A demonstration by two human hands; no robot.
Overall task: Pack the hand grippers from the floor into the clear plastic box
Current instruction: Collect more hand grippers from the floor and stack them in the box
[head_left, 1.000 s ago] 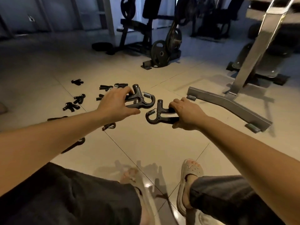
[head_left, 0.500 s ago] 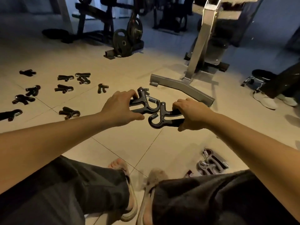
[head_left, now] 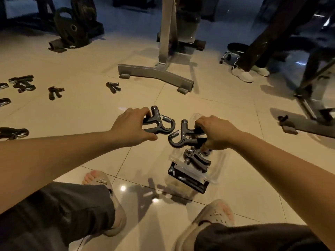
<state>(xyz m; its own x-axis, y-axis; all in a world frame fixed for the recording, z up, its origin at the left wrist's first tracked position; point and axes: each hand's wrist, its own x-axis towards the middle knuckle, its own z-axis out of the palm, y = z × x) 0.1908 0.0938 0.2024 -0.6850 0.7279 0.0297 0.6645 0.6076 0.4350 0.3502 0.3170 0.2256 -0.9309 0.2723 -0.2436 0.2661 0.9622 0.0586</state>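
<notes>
My left hand (head_left: 131, 126) grips a black hand gripper (head_left: 159, 123) by its handles, spring end pointing right. My right hand (head_left: 216, 132) grips a second black hand gripper (head_left: 183, 136), held just above the clear plastic box (head_left: 220, 158) on the floor. Inside the box lies at least one more hand gripper (head_left: 196, 159). The box's black clip (head_left: 188, 179) faces me. Several loose hand grippers (head_left: 113, 86) remain scattered on the tiles at the left.
A grey machine base bar (head_left: 155, 74) lies ahead. A weight plate rack (head_left: 74, 24) stands far left. Another person's white shoes (head_left: 243, 75) are at the right, beside a machine frame (head_left: 308, 104). My sandalled feet are near the box.
The view has swung right, bringing the clear box under my hands. Both hands, each holding a gripper, have moved toward the box; the right one is now over it.
</notes>
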